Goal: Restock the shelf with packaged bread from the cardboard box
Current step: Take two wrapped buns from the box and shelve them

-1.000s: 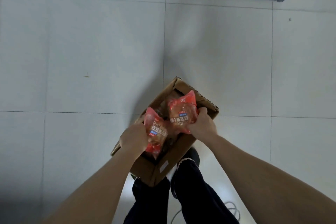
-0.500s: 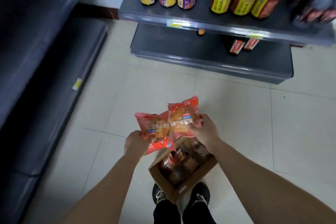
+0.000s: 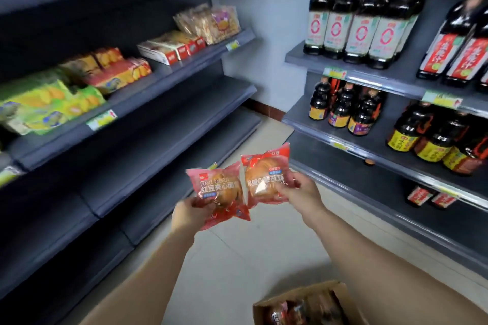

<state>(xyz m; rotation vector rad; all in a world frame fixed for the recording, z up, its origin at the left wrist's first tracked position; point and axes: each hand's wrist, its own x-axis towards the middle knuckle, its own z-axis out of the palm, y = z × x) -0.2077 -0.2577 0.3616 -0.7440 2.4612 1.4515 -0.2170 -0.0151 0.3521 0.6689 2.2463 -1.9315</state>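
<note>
Both hands are raised in the aisle, each grasping one red bread packet. The left hand (image 3: 188,212) pinches the left packet (image 3: 220,188) at its lower corner, thumb on the front. The right hand (image 3: 298,192) holds the right packet (image 3: 265,177) by its right edge, thumb lying across the print. The two packets touch edge to edge, the right one a little higher.

"Red bean" reads in white on the left packet, above the characters 红豆夹心面包, and a brown bun shows through the wrapper. The right packet is upside down, so its characters are inverted and partly hidden by the thumb; digits like "08" sit at its top edge.

The cardboard box (image 3: 295,294) stands on the floor (image 3: 237,258) at the bottom edge, cut off by the frame, with more red packets dim inside it.

To the left, a dark shelf (image 3: 171,140) lies just beyond the packets, its front lip toward them. The board above carries green, yellow and red biscuit packs (image 3: 39,105), too blurred to read, as are the price tags (image 3: 101,119). To the right stand dark bottles (image 3: 359,31) with red-ringed pale labels whose writing cannot be made out. Open floor runs between the two racks to the back wall.
</note>
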